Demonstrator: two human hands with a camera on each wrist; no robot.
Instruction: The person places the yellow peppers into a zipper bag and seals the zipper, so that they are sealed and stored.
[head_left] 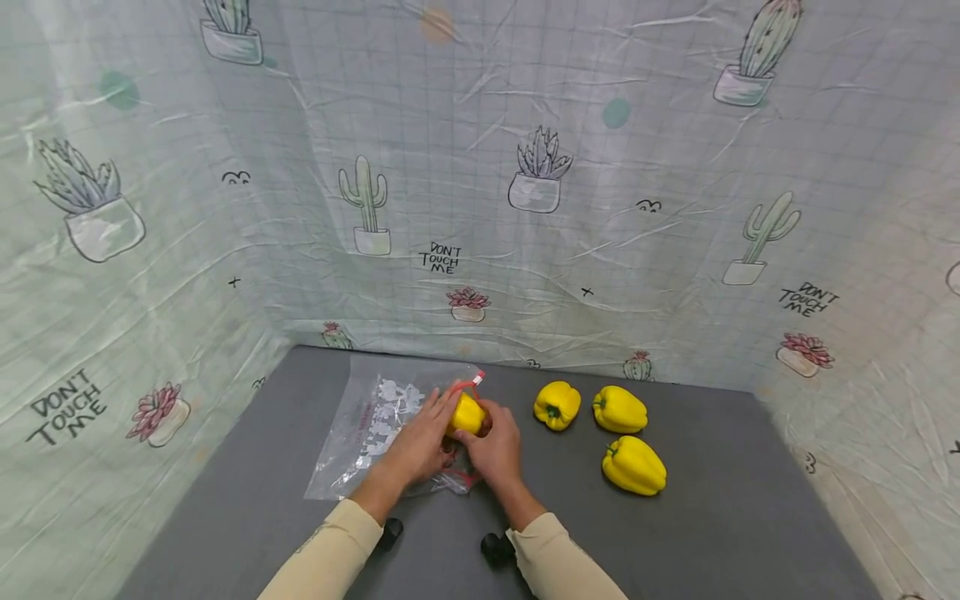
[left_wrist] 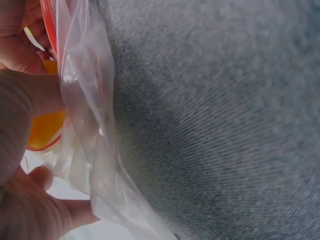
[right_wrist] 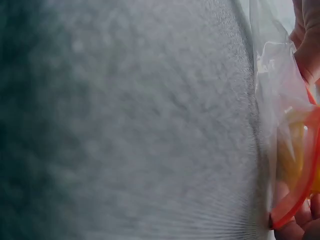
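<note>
A yellow bell pepper [head_left: 467,414] sits between the two hands at the red-edged mouth of a clear plastic bag [head_left: 337,442]. My right hand [head_left: 497,443] grips the pepper from the right, thumb on its near side. On the other side, my left hand [head_left: 417,440] holds the bag by its mouth, fingers stretched along the pepper. In the right wrist view, the red zip strip [right_wrist: 302,185] crosses in front of the pepper [right_wrist: 290,155], and clear film covers part of it. Bunched film [left_wrist: 85,95] hangs beside the left hand [left_wrist: 30,105] in the left wrist view.
To the right on the grey table [head_left: 720,517] lie three more yellow bell peppers: one nearest the bag [head_left: 557,405], one behind [head_left: 620,409] and one in front [head_left: 634,465]. A cactus-print sheet [head_left: 465,217] hangs at the back and both sides.
</note>
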